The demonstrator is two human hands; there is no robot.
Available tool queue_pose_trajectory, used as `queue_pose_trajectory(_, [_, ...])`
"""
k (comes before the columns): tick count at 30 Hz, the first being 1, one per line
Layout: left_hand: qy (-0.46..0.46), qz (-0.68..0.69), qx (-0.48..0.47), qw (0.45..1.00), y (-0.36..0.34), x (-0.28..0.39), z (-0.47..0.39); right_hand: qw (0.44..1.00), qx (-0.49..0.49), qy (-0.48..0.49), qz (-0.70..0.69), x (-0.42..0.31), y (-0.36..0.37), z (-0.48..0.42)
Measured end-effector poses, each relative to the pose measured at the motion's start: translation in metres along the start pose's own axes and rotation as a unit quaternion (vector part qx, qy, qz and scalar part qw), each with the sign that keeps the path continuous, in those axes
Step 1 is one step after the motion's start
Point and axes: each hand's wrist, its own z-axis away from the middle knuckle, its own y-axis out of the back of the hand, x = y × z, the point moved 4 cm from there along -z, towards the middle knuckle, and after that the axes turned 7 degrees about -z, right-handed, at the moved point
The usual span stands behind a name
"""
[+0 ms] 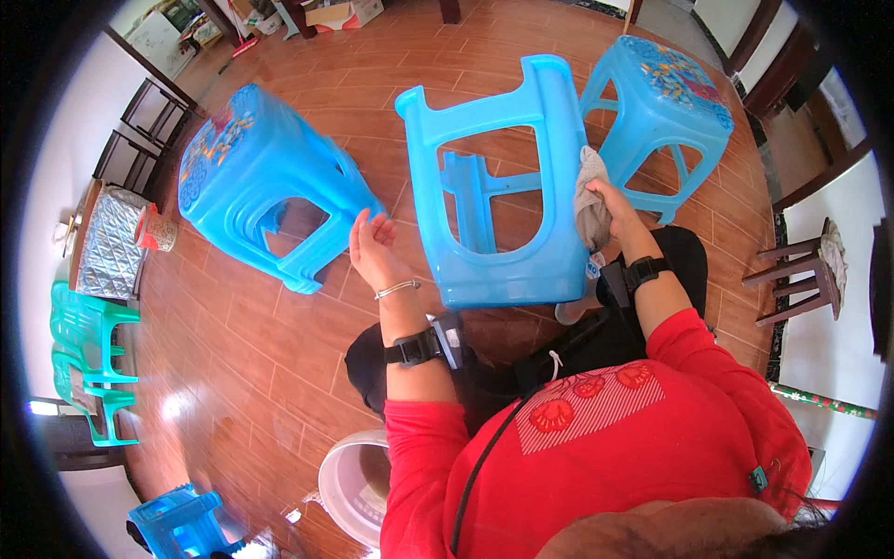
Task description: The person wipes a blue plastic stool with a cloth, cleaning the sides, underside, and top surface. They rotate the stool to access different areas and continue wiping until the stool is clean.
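A blue plastic stool (566,175) lies tipped before me, its legs pointing away and its seat end towards my knees. My right hand (611,202) grips a grey cloth (592,175) and presses it on the stool's right side. To the left of that stool is my left hand (374,244), empty, palm up with fingers apart. Its fingertips overlap a leg of another blue stool (279,175) with a patterned seat; whether they touch it cannot be told. That stool looks tilted in this view. Beyond my right hand a third blue stool (656,112) stands upright.
A white bucket (353,482) with murky liquid is by my left side. A clear plastic bottle (580,307) is partly hidden near my right knee. Green plastic chairs (94,335) and a foil-covered table (108,244) line the left wall. Stacked blue stools (185,520) sit lower left; a wooden stool (803,272) is right.
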Motion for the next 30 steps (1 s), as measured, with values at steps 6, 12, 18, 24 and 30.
queue_pose_trajectory(6, [0.001, 0.017, -0.003, 1.000, -0.006, -0.001, 0.002, 0.999, 0.033, 0.014, 0.027, 0.006, 0.012, -0.017])
queue_pose_trajectory(12, [0.018, 0.035, -0.035, 0.999, -0.018, -0.009, 0.006, 1.000, -0.016, 0.015, -0.006, -0.004, -0.009, 0.011])
queue_pose_trajectory(18, [0.049, -0.011, -0.097, 0.994, -0.031, -0.015, 0.013, 0.999, 0.018, 0.027, 0.027, -0.011, -0.012, 0.023])
queue_pose_trajectory(24, [0.062, -0.023, -0.122, 0.990, -0.033, -0.021, 0.015, 1.000, 0.002, 0.012, 0.013, -0.013, -0.018, 0.035])
queue_pose_trajectory(30, [0.068, -0.037, -0.140, 0.987, -0.040, -0.026, 0.019, 0.998, 0.020, 0.025, 0.052, -0.012, -0.020, 0.035])
